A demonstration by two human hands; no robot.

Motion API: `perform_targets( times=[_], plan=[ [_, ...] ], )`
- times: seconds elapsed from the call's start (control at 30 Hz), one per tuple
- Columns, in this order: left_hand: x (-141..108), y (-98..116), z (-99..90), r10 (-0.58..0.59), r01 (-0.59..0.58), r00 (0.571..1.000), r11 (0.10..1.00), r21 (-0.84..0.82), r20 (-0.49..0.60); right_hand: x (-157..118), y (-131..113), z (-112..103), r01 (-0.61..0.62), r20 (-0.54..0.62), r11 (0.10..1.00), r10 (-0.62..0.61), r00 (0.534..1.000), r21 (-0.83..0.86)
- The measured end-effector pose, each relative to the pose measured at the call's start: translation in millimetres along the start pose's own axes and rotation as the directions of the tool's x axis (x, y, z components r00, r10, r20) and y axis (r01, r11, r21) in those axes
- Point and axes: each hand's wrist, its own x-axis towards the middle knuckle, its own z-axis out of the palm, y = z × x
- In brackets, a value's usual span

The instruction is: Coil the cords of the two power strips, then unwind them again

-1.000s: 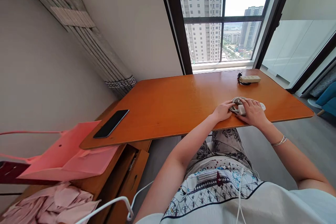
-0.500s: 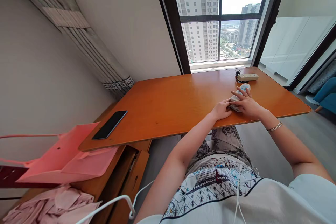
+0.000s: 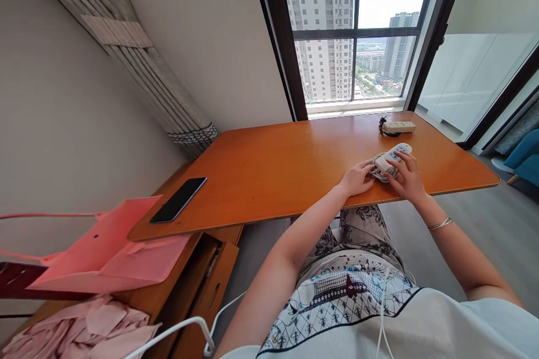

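Observation:
A white power strip [image 3: 398,151] with blue-marked sockets lies slanted near the table's front edge, its pale cord [image 3: 376,175] bundled beside and under its near end. My right hand [image 3: 407,177] curves around the strip from the right, thumb at the near end and fingers along the far side. From the left, my left hand [image 3: 356,178] rests low on the tabletop, its fingertips closed on the edge of the cord bundle. Its fingertips are partly hidden by the cord.
Behind the strip lies a second, cream power strip [image 3: 399,127] with a black plug and cord. A black phone [image 3: 178,200] is at the left of the wooden table [image 3: 269,162]. A pink bag [image 3: 105,241] stands beside the table's left end, above pink cloth [image 3: 84,328].
My right hand has shifted from lying over the strip to its right side, uncovering more of it. The strip has turned and moved slightly right. My left hand stays near the cord.

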Motion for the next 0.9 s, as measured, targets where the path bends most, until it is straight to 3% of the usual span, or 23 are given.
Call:
perform_targets(
  times=[0.17, 0.33, 0.53, 0.63, 0.8, 0.9],
  plan=[
    [0, 4, -1.9, -0.024, 0.022, 0.999, 0.998, -0.054, -0.032, -15, 0, -5, -0.104, -0.061, 0.993, 0.108, 0.992, 0.063],
    [1, 3, -1.8, -0.044, 0.041, 0.998, 0.997, -0.059, -0.041, -17, -1, -8, -0.054, -0.008, 0.996, 0.055, 0.998, 0.078],
    [0, 2, -3.3, 0.015, -0.015, 1.000, 0.999, -0.032, 0.002, -16, -4, -8, -0.085, 0.071, 0.995, 0.088, 0.994, -0.050],
    [0, 1, -2.3, -0.004, 0.005, 0.999, 1.000, -0.014, 0.037, -16, -14, -5, -0.101, 0.056, 0.990, 0.107, 0.993, -0.096],
    [1, 0, 0.7, -0.009, 0.008, 1.000, 1.000, -0.021, -0.024, -14, -40, 3, -0.134, -0.012, 0.981, 0.133, 0.991, -0.141],
    [0, -1, 0.0, -0.025, 0.025, 0.999, 1.000, -0.014, -0.041, -9, -47, 4, -0.107, 0.016, 0.982, 0.111, 0.994, -0.156]
  ],
)
